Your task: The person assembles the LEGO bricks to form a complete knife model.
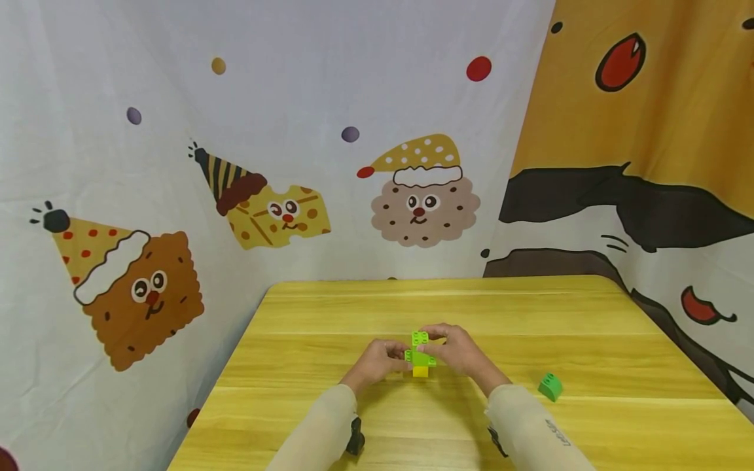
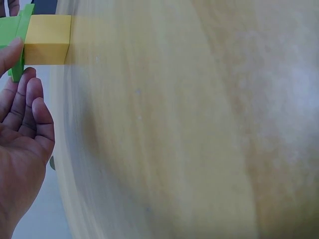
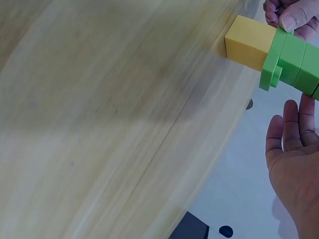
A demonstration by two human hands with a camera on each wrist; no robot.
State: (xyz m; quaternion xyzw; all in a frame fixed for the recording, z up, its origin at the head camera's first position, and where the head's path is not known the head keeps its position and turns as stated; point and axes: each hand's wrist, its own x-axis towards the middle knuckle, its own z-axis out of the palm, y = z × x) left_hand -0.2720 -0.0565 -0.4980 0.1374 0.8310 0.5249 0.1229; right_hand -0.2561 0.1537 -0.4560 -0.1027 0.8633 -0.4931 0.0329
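- The left hand (image 1: 374,362), in the lower middle of the head view, pinches the wide green piece (image 3: 271,59) near its end, thumb on one side and fingertips on the other
- The right hand (image 1: 463,354), just right of it, has its thumb and fingers on the upper green blocks (image 3: 294,59), pinching them near the top; in the right wrist view its other fingers lie side by side, slightly bent, and the thumb is out of sight
- Between the two hands, a little below the centre of the head view, stands the block stack (image 1: 421,358): a yellow block (image 1: 420,371) at the bottom, the wide green piece jutting out beyond it, then the upper green blocks, with studs on top
- Whether the yellow block touches the wood cannot be told
- Pale sleeves (image 1: 321,428) reach in from the bottom edge, with dark straps (image 1: 355,438) at the wrists
- A loose green block (image 1: 550,387), curved and studded, lies at lower right, well apart from the stack
- The wood-grained worktop (image 1: 265,405) fills the lower part of the frame
- Behind it hangs a printed cloth (image 1: 283,85) with a brown biscuit (image 1: 141,301) at left, and cheese (image 1: 283,219) and a round cookie (image 1: 424,216) nearer the middle, each wearing a hat
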